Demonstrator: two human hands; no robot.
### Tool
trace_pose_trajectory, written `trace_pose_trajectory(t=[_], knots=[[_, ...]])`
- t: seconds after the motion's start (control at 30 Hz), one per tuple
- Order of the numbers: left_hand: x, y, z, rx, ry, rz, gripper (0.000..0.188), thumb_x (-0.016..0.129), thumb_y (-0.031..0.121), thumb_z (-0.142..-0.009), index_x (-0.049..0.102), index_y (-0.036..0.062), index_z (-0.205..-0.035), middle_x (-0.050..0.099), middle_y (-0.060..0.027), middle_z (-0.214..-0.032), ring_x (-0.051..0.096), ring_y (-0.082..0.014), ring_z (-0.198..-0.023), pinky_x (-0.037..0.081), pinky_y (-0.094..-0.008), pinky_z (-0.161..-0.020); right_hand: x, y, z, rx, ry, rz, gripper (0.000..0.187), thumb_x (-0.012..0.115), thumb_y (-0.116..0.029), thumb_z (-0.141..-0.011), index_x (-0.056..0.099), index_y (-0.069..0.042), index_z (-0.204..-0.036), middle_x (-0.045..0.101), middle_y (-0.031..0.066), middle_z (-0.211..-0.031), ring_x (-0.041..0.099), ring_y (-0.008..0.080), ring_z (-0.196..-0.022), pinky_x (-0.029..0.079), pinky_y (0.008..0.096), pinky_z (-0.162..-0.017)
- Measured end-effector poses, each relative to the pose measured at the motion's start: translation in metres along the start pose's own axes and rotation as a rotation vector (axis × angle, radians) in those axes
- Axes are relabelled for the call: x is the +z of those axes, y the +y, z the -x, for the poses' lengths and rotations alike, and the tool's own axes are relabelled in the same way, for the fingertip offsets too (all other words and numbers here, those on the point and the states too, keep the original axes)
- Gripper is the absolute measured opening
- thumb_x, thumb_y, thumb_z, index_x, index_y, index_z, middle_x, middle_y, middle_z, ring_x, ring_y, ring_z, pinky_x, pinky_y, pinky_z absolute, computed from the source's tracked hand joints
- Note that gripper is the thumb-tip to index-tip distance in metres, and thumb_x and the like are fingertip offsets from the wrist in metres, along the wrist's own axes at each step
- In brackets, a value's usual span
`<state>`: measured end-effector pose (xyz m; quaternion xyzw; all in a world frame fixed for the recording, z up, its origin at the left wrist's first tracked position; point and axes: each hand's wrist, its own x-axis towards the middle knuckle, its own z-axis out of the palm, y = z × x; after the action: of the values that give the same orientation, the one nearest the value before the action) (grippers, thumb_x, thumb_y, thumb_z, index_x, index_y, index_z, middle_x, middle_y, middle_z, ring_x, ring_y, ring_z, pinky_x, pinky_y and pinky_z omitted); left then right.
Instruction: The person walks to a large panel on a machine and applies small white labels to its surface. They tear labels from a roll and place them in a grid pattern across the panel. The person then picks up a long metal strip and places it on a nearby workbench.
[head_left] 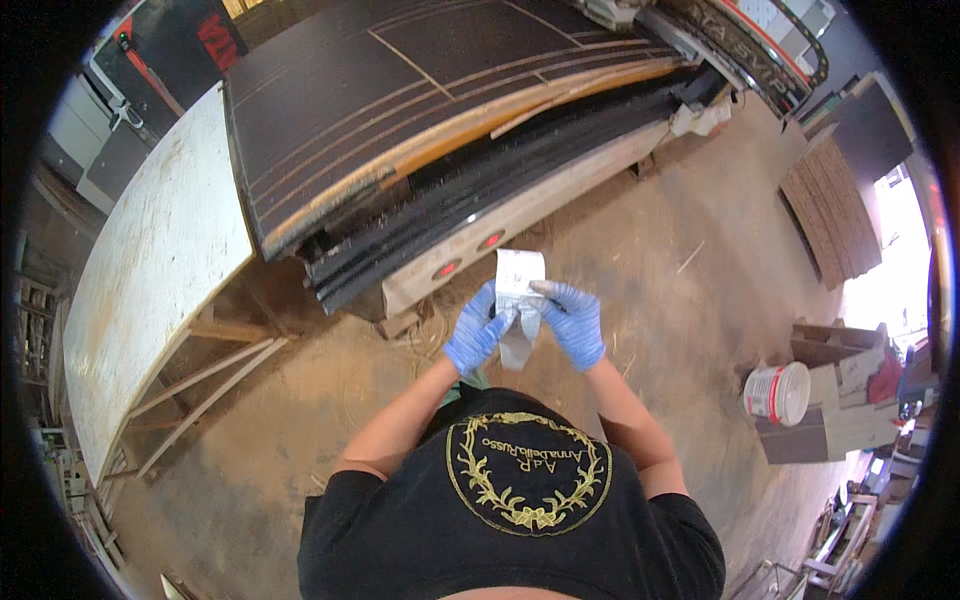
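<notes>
The left hand (474, 332) and right hand (575, 325) are both pinching the strip (521, 270) between them, just past the shirt (530, 480), maybe sorting it, and the next move is probably needing a gentle pull.

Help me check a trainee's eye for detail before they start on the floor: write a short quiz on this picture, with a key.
1. Multiple choice: What grips the thin white printed strip?
A) the person's left hand only
B) the person's right hand only
C) both hands

2. True or false: The person's hands are bare.

3. Short answer: On which side of the person is the round white plastic bucket with red markings?

Key:
1. C
2. False; both wear streaked blue fabric gloves.
3. The right side.
</notes>
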<state>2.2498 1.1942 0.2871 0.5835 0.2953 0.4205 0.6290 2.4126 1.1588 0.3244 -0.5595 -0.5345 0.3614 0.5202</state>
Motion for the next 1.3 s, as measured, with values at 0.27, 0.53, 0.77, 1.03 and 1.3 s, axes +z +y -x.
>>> trace_pose_trajectory(t=[0.27, 0.53, 0.77, 1.03, 1.3], knots=[[-0.042, 0.005, -0.091, 0.021, -0.004, -0.144, 0.039, 0.055, 0.015, -0.081, 0.045, -0.0013, -0.115, 0.055, -0.0127, -0.101, 0.051, -0.0171, -0.090, 0.041, -0.0306, -0.082, 0.014, 0.006, -0.103, -0.036, 0.039, 0.027, 0.015, 0.064, -0.003, -0.075, 0.064, -0.004, -0.090, 0.065, 0.0042, -0.078, 0.056, 0.0072, -0.072, 0.046, 0.0223, -0.064], [-0.063, -0.032, -0.154, -0.101, 0.066, -0.270, 0.043, 0.056, 0.019, -0.080, 0.045, -0.0031, -0.116, 0.055, -0.0163, -0.104, 0.052, -0.0224, -0.095, 0.040, -0.0318, -0.085, -0.010, 0.037, -0.216, 0.112, -0.078, 0.038, 0.013, 0.063, -0.017, -0.080, 0.060, -0.004, -0.082, 0.059, 0.0017, -0.071, 0.053, 0.0080, -0.060, 0.045, 0.0217, -0.054], [-0.070, -0.100, -0.258, -0.031, 0.312, 0.104, 0.039, 0.054, 0.009, -0.080, 0.043, 0.0011, -0.117, 0.053, -0.0078, -0.105, 0.049, -0.0150, -0.096, 0.039, -0.0270, -0.085, -0.105, 0.142, -0.406, 0.037, 0.030, -0.139, 0.017, 0.059, -0.008, -0.080, 0.060, 0.000, -0.095, 0.058, 0.0012, -0.084, 0.052, 0.0062, -0.075, 0.043, 0.0175, -0.065], [-0.046, -0.095, -0.368, -0.011, 0.606, 0.118, 0.041, 0.056, 0.014, -0.080, 0.042, 0.0012, -0.117, 0.051, -0.0076, -0.109, 0.047, -0.0156, -0.099, 0.038, -0.0287, -0.087, -0.179, 0.260, -0.622, -0.017, 0.252, -0.030, 0.013, 0.062, -0.009, -0.077, 0.060, 0.000, -0.086, 0.058, 0.0013, -0.079, 0.049, 0.0088, -0.074, 0.042, 0.0231, -0.069], [-0.028, -0.061, -0.410, -0.098, 0.771, -0.216, 0.045, 0.057, 0.015, -0.080, 0.040, 0.0006, -0.120, 0.050, -0.0077, -0.109, 0.045, -0.0153, -0.101, 0.037, -0.0289, -0.088, -0.085, 0.281, -0.696, -0.110, 0.090, -0.287, 0.007, 0.063, -0.007, -0.077, 0.061, -0.003, -0.083, 0.058, 0.0014, -0.077, 0.050, 0.0088, -0.067, 0.044, 0.0226, -0.064]])
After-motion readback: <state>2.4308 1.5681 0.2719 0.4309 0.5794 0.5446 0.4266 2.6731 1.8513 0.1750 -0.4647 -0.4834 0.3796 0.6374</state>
